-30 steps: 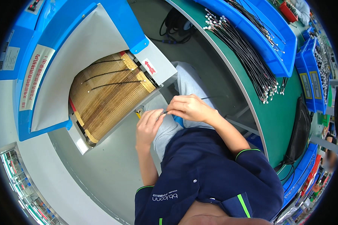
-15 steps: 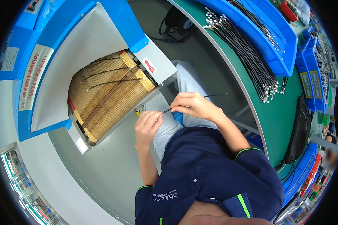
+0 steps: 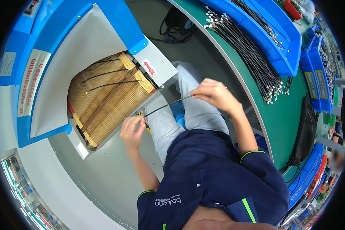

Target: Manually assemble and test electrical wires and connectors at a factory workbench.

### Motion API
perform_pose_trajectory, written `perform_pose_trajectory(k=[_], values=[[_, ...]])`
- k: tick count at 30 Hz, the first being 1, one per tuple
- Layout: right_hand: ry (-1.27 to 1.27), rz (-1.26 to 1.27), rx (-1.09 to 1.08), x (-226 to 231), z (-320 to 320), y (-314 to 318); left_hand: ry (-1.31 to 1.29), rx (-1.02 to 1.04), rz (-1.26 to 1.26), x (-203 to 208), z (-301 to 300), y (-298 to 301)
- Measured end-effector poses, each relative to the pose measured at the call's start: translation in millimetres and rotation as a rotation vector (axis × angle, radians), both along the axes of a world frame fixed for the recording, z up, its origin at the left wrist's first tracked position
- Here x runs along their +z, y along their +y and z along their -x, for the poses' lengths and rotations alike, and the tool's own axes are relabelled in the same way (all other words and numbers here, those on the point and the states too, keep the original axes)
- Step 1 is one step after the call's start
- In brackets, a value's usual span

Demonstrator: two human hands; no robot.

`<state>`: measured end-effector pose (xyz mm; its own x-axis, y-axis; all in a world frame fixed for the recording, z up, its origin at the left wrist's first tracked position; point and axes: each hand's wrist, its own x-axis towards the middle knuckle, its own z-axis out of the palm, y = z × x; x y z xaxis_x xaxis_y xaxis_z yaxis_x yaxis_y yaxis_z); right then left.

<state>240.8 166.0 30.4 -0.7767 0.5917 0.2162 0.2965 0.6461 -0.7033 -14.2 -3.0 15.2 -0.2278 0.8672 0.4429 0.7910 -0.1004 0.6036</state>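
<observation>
Both hands hold one thin black cable point(image 3: 168, 105), stretched straight between them over my lap. My left hand point(image 3: 132, 130) pinches its lower end close to the front edge of a golden mesh conveyor belt point(image 3: 103, 111). My right hand point(image 3: 215, 94) grips the upper end, nearer the green workbench point(image 3: 283, 115). Three similar black cables point(image 3: 111, 85) with metal tips lie side by side on the belt, under the grey hood of a blue machine point(image 3: 61, 50).
A large bundle of black cables with metal ends point(image 3: 253, 57) lies on the green bench beside blue bins point(image 3: 280, 34). A black bag point(image 3: 306, 130) hangs at the bench's right. More blue bins point(image 3: 322, 61) hold small parts. Grey floor lies below.
My hands were close together on the cable a second ago. The right hand has drawn away to the right, and the cable now runs taut between both hands.
</observation>
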Motion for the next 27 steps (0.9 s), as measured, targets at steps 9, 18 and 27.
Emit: perform_pose_trajectory(k=[9, 18, 27], values=[[0.049, 0.053, -0.124, 5, -19, 8, -0.017, 0.165, 0.009, -5, 27, -21], [0.056, -0.018, -0.108, 10, -19, 8, -0.082, 0.182, 0.018, -6, 33, -29], [0.063, 0.051, -0.072, 12, -17, 5, -0.036, 0.138, 0.003, -3, 36, -33]])
